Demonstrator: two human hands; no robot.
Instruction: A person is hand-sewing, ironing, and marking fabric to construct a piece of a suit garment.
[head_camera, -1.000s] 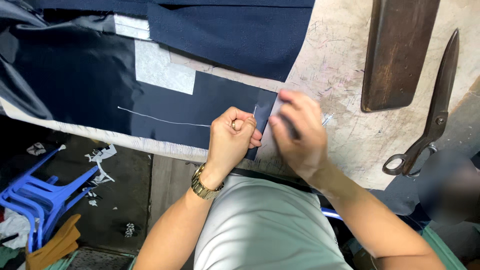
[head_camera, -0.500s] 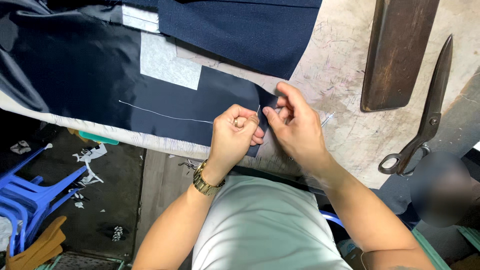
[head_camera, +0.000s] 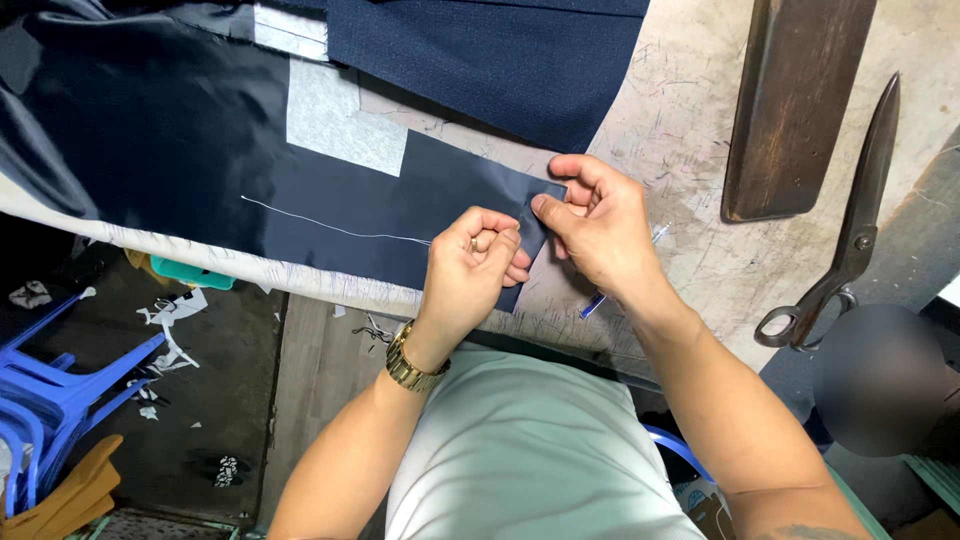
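1. The left hand (head_camera: 470, 270) is curled shut, thumb and forefinger pinching what looks like a needle at the end of a white thread (head_camera: 330, 228); the needle itself is too small to be sure of
2. The right hand (head_camera: 600, 225) pinches the corner of the dark navy fabric piece (head_camera: 440, 215), thumb on top and fingers folded under its edge
3. The fabric lies flat on the worn worktable (head_camera: 680, 130), spreading up and to the left of both hands; its long axis runs left to right along the table's near edge
4. The thread runs as 1 line from the left hand out to the left across the cloth, so the left hand is the nearer to it, while the right hand holds the cloth's right end
5. A pale interfacing patch (head_camera: 340, 120) sits further up on the cloth
6. Large tailor's shears (head_camera: 850, 230) and a dark wooden block (head_camera: 790, 100) lie to the right, well apart from both hands
7. A blue pen (head_camera: 595, 303) lies just beside the right wrist
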